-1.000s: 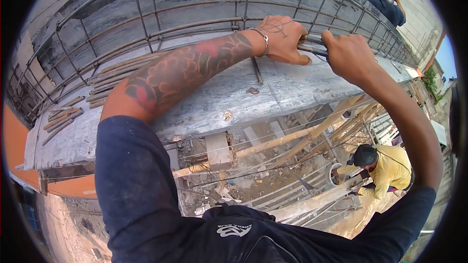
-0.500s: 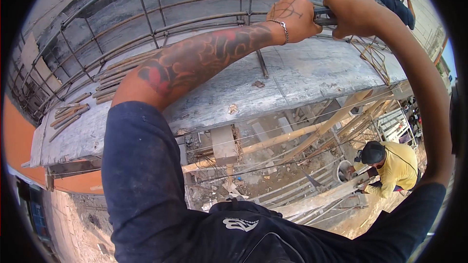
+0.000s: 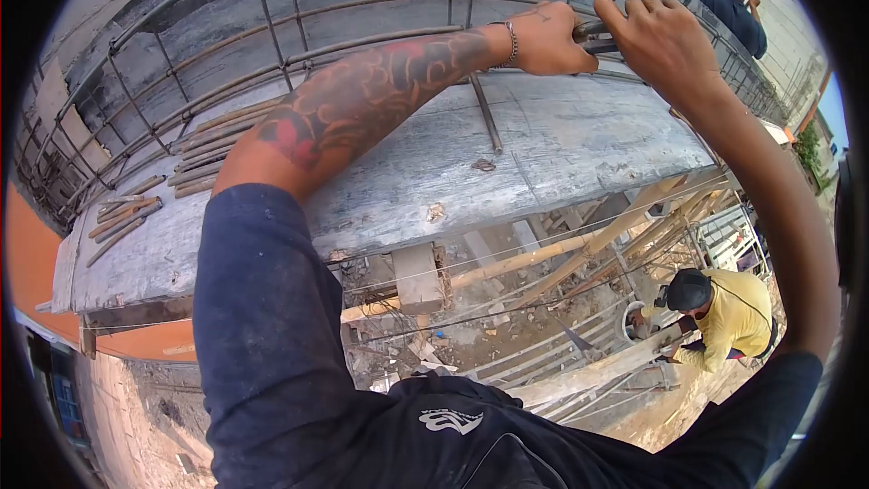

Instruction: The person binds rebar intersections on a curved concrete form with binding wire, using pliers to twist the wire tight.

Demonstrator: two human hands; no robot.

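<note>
My left hand (image 3: 550, 41) is closed around dark steel rebar (image 3: 593, 36) at the top of the view. My right hand (image 3: 659, 34) grips the same dark bars just to the right, fingers curled over the top. The short stretch of metal between my hands looks like two bars side by side, and my fingers hide the rest. Below and left, the rebar cage (image 3: 367, 43) runs along a grey formwork board (image 3: 398, 163). One loose-ended bar (image 3: 485, 118) slants down from the cage onto the board.
Short rods (image 3: 122, 217) lie on the board at left. Beyond the board's edge is a drop to rubble ground with bamboo poles (image 3: 507, 263). Down there a person in yellow (image 3: 738, 312) bends beside a bucket (image 3: 632, 319). Another person (image 3: 731, 9) is at the upper right.
Both hands stay on the bars. My right hand has turned and shifted slightly, its back now facing me more. My left hand has moved slightly lower. The view has shifted slightly.
</note>
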